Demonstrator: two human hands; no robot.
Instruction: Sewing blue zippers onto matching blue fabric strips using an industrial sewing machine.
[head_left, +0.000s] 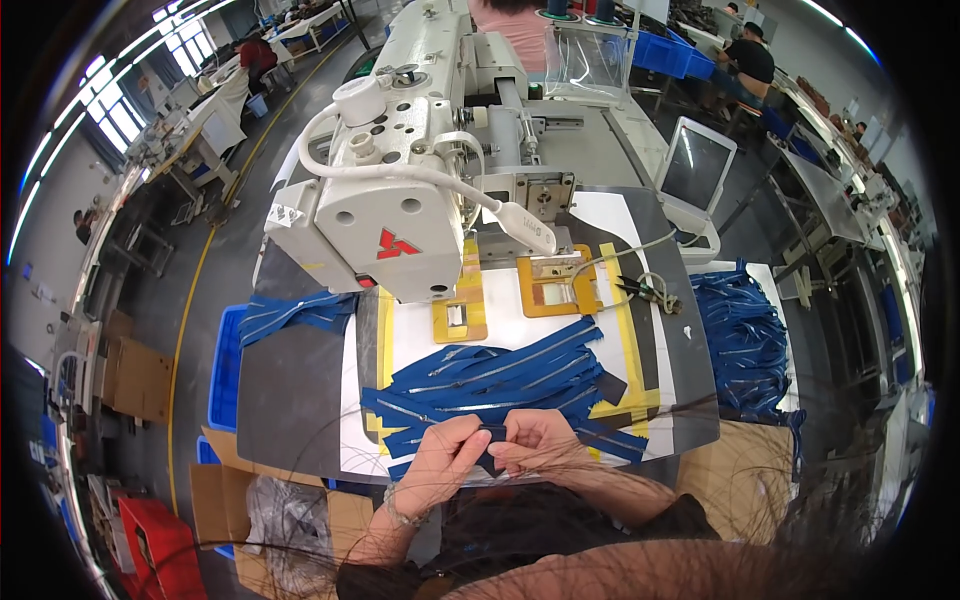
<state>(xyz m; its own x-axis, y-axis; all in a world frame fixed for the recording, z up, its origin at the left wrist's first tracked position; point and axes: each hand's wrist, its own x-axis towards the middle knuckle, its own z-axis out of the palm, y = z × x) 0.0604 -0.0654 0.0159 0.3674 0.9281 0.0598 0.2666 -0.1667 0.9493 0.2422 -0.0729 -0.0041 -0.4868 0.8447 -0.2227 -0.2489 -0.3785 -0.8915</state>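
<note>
My left hand (445,460) and my right hand (543,446) meet at the front of the sewing machine's table. Between their fingertips they pinch a small dark piece (495,433), probably fabric; its exact kind I cannot make out. Just beyond my fingers lies a loose pile of blue zippers (490,375) with silvery teeth, spread across a white sheet (405,340). Part of the pile is hidden behind my hands. Over the far side of the sheet stands the white head of the sewing machine (390,225).
Two yellow frames, one left (460,325) and one right (560,285), lie beneath the machine. Thread snips (640,290) rest at the right. More zippers hang on the right (745,345) and left (295,317). A cardboard box (225,500) stands below left; a screen (698,170) is back right.
</note>
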